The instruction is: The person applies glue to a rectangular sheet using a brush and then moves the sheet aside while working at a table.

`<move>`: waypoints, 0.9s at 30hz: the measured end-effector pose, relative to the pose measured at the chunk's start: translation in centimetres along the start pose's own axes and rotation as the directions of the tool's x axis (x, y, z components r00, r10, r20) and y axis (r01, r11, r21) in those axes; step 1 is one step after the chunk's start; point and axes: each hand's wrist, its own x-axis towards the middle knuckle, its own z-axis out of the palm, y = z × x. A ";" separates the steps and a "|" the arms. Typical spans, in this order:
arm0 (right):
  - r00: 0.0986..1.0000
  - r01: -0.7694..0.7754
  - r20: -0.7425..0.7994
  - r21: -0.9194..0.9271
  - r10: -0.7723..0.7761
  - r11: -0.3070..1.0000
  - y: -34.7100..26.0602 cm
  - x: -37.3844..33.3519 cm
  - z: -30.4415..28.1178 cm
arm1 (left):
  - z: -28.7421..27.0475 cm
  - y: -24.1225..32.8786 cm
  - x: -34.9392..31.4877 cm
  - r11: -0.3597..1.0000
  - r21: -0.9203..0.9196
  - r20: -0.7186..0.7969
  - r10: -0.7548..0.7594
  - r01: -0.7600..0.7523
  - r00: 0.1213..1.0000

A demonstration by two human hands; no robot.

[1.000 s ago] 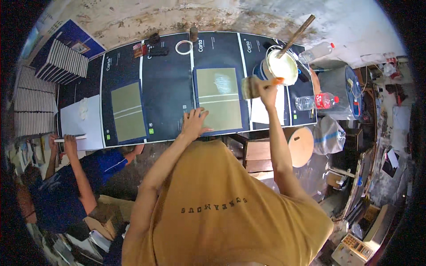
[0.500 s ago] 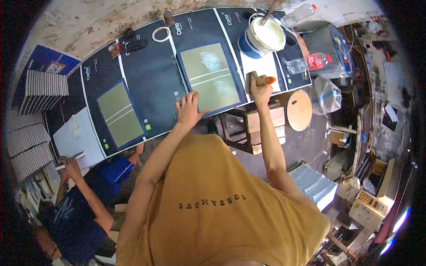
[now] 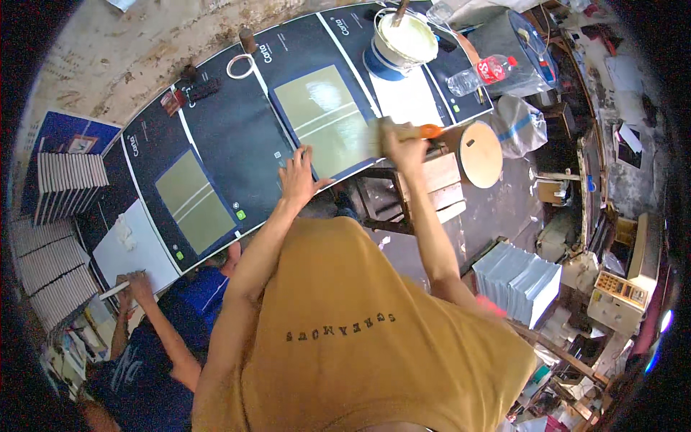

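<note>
In front of me lies a dark blue sheet with olive-grey boards (image 3: 324, 119) on it, split by two pale lines; a shiny wet patch shows on its far part. My left hand (image 3: 297, 180) rests, fingers spread, at the sheet's near left corner. A broad brush with an orange-tipped handle (image 3: 430, 131) is gripped in my right hand (image 3: 404, 150), its bristle end blurred over the sheet's right edge. Beyond it, to the right, a white and blue bucket (image 3: 404, 47) of cream-coloured paste stands on a white sheet (image 3: 410, 99), a stick leaning in it.
A second blue sheet with boards (image 3: 196, 205) lies to the left. At far left a co-worker's hands (image 3: 137, 288) hold a white strip by a white sheet (image 3: 133, 245). Book stacks (image 3: 70, 180), a tape roll (image 3: 240, 66), plastic bottle (image 3: 479, 74) and round stool (image 3: 480, 155) stand around.
My right hand has moved the brush left and nearer, from the white sheet by the bucket to the boards' right edge. My left hand stays at the corner. The whole view has shifted slightly.
</note>
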 end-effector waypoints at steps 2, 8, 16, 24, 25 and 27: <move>0.966 0.197 0.181 -0.058 -0.184 0.979 2.3 -1.2 3.5 | -0.2 0.2 0.1 1.000 0.011 -0.009 0.018 -0.018 1.000; 0.992 0.057 0.126 -0.430 -0.003 0.901 4.7 4.0 -1.6 | -0.8 1.1 0.1 0.996 0.073 0.003 -0.056 0.056 0.998; 0.876 0.023 0.472 -0.235 0.094 0.972 2.2 4.0 3.7 | -0.9 1.9 -0.1 0.991 0.098 0.065 -0.098 0.091 0.993; 0.814 0.514 0.128 0.296 -0.567 0.805 -2.2 9.5 8.1 | -2.0 3.6 0.7 0.975 0.162 0.089 -0.168 0.152 0.982; 0.780 0.470 0.341 0.233 -0.524 0.851 -2.4 9.8 9.4 | -2.3 3.8 0.9 0.976 0.138 0.105 -0.184 0.169 0.977; 0.771 0.451 0.560 -0.145 -0.303 0.880 -0.8 12.9 11.5 | -2.6 4.1 1.0 0.974 0.129 0.120 -0.203 0.188 0.972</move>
